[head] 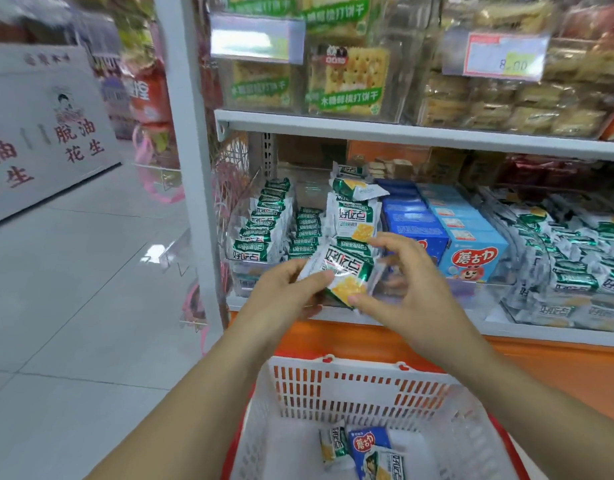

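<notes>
where tiled floor (91, 271) meets the shelving (194, 168), fingers (288, 268) pinch a packet (343, 271).

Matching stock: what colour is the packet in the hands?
The packet is white and green, yellow cracker pictured; head view.

The cracker packet (343, 270) is a small sealed pouch, white and green, with large green characters across its face and a yellow cracker pictured at its lower end. It is tilted, printed face toward me, the lettering running slantwise. I hold it up in the air: my left hand (291, 292) pinches its left edge, and my right hand (412, 289) pinches its lower right corner.
</notes>
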`<state>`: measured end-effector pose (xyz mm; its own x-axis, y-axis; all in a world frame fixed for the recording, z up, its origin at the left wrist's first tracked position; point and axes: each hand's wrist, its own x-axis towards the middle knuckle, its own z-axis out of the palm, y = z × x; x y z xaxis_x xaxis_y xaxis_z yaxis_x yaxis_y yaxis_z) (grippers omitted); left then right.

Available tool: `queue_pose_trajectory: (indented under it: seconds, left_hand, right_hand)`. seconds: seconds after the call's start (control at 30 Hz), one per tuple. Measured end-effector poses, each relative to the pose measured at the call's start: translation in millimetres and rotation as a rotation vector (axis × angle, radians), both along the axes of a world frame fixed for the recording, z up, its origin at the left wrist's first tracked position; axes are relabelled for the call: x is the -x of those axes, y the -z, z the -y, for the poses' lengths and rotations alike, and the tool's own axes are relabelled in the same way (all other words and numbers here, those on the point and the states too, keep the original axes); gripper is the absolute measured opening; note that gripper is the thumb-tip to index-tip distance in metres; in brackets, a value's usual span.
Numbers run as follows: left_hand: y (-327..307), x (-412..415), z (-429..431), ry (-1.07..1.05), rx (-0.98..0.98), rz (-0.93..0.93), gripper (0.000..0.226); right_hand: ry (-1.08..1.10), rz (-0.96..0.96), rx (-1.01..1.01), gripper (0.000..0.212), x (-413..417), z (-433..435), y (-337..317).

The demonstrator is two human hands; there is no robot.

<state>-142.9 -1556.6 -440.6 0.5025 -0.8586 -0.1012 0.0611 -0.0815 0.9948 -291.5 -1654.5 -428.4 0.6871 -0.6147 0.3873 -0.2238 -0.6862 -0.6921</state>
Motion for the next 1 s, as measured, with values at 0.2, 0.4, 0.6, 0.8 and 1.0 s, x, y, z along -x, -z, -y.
queue_pose_trajectory:
  seconds: [0.2,0.4,0.6,0.8,1.0]
  left_hand:
    - [-12.1,-35.2,-14.5,-0.069,0.075,0.015,0.015]
    - [-3.6,-81.6,-15.2,-0.433,0.031,0.346,0.025]
    - [17.3,-101.7,-3.4,-0.449,-0.01,0.358,0.039]
    - [26.0,-108.3,3.5,-0.485,0.031,0.31,0.034]
    - [23.5,-104.1,0.4,-0.447,0.0,0.315,0.033]
  right_hand:
    - [-0.108,-0.059,0.327,0.031,-53.0,-6.7,-5.7]
    - [-0.012,0.034,0.033,0.02,-129.5,13.2,-0.4]
    - [0.105,0.062,-0.002,0.016,-211.7,60.6,2.1]
    - [0.165,-0.077,-0.033,0.019,-247.3,82.5,4.2]
    - [-0.024,-0.314,0.039,0.044,-223.4,83.3,-9.0]
